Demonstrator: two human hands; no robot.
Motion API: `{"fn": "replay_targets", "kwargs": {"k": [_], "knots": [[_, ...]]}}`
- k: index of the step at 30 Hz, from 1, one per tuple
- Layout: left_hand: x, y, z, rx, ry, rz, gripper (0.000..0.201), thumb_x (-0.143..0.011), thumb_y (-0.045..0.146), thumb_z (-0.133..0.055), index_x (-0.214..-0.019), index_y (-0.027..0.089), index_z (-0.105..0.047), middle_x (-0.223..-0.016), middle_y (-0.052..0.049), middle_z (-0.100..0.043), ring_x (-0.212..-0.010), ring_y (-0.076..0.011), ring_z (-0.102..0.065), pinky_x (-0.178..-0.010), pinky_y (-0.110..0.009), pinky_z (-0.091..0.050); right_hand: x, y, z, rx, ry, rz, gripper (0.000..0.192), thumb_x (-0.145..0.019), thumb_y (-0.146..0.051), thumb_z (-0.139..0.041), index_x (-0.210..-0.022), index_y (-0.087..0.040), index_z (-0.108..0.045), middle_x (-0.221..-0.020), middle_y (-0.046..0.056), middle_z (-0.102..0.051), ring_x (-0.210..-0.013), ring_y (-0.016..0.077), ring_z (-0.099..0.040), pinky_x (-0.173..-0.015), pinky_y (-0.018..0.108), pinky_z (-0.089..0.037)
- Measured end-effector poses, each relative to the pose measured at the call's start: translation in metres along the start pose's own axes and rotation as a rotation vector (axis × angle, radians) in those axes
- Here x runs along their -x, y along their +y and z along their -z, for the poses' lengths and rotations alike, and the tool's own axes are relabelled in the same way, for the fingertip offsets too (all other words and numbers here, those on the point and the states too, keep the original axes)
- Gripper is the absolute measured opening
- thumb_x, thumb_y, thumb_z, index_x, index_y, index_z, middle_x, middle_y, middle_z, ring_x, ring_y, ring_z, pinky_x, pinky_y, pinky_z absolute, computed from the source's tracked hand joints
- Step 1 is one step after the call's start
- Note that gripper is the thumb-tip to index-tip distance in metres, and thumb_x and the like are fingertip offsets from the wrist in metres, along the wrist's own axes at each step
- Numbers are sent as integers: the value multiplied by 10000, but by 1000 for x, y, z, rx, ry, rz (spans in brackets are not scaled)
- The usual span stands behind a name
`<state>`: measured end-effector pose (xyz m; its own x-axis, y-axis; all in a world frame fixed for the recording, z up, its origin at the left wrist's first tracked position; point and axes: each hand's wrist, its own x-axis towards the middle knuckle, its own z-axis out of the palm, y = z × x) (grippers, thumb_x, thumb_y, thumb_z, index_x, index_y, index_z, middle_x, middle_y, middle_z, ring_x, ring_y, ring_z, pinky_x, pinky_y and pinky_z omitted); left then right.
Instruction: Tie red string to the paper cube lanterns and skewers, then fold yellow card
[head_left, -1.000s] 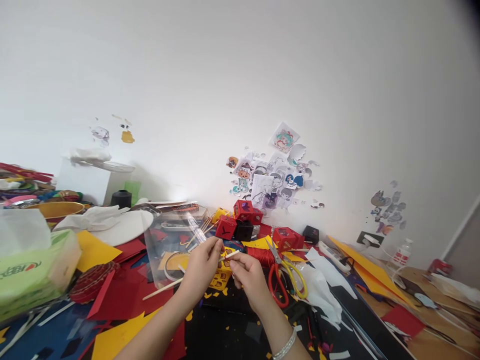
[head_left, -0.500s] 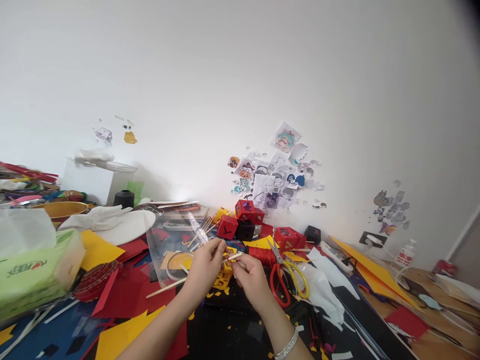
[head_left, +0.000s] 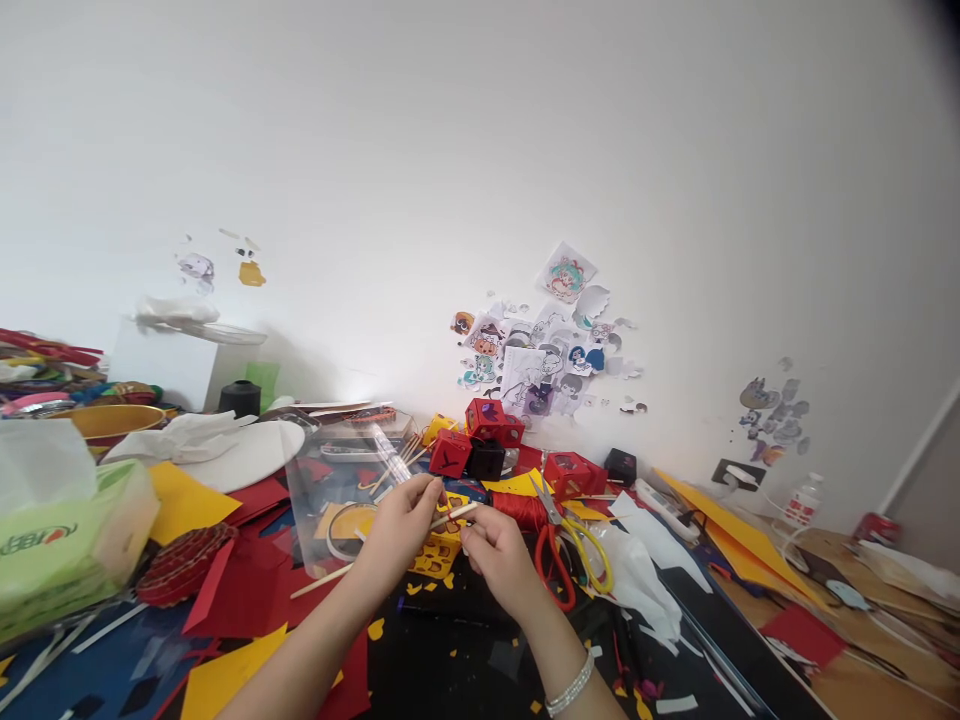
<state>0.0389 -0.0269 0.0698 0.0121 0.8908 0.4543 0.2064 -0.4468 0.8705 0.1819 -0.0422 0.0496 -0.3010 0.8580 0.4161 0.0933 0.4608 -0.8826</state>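
You are holding a thin, pale wooden stick (head_left: 452,514) between your two hands, just in front of the red-and-yellow-handled scissors (head_left: 562,555). The stick is lying almost level, tilting slightly upward toward the scissors' side. Your left hand (head_left: 401,530) is pinching its nearer end with fingertips closed around it, while your right hand (head_left: 501,560) is gripping the other end, right beside the scissors' red handle. The stick's middle is showing bare between both hands, hovering above the cluttered paper scraps.
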Motion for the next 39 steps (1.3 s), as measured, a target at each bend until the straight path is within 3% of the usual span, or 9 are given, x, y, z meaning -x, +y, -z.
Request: {"fn": "replay_targets", "kwargs": {"k": [7,16,20,24,32,36,39], "knots": [[1,6,2,62,-25,11,353,-762,523,-402,-576,225,-372,-470,85,-289,-411,-92,-294,-394,-210,-236,1,-8,-1,42,80,45,197,-801,-277,-502,-871,-158,-642,-525,-59,-366,-470,67,-307,-438,196,-241],[12,22,2,138,-403,149,399,-707,591,-470,-629,199,-474,-452,91,-345,-391,-75,-274,-403,-215,-205,-4,-3,5,5,234,103,145,-759,-302,-577,-832,-186,-622,-545,-50,-421,-506,93,-385,-473,207,-324],[10,15,1,186,-440,190,372,-703,546,-520,-593,198,-446,-452,93,-359,-396,-68,-284,-411,-205,-217,-4,0,8,-43,260,90,182,-776,-330,-560,-886,-198,-621,-669,-12,-520,-584,114,-465,-521,219,-379],[9,8,0,200,-463,199,363,-740,520,-506,-601,188,-461,-499,68,-460,-395,-63,-316,-404,-201,-218,-3,3,10,-55,218,99,211,-803,-356,-536,-926,-204,-616,-753,5,-539,-645,122,-493,-571,227,-404],[8,3,0,184,-485,174,400,-720,553,-532,-579,181,-484,-415,94,-361,-375,-60,-263,-394,-206,-182,-3,-2,11,-12,108,95,203,-821,-375,-519,-864,-205,-622,-664,-21,-496,-588,112,-477,-549,224,-395],[8,6,1,205,-478,198,397,-737,563,-498,-632,180,-480,-509,69,-474,-396,-56,-285,-401,-201,-185,-4,1,13,-12,143,78,212,-814,-372,-524,-867,-199,-634,-685,-11,-511,-577,103,-441,-521,213,-362],[9,7,2,195,-465,212,402,-732,580,-487,-649,188,-462,-516,79,-446,-400,-58,-294,-401,-200,-201,-4,3,15,-27,165,60,209,-798,-371,-547,-860,-193,-636,-660,-21,-491,-545,87,-397,-497,204,-331]]}}
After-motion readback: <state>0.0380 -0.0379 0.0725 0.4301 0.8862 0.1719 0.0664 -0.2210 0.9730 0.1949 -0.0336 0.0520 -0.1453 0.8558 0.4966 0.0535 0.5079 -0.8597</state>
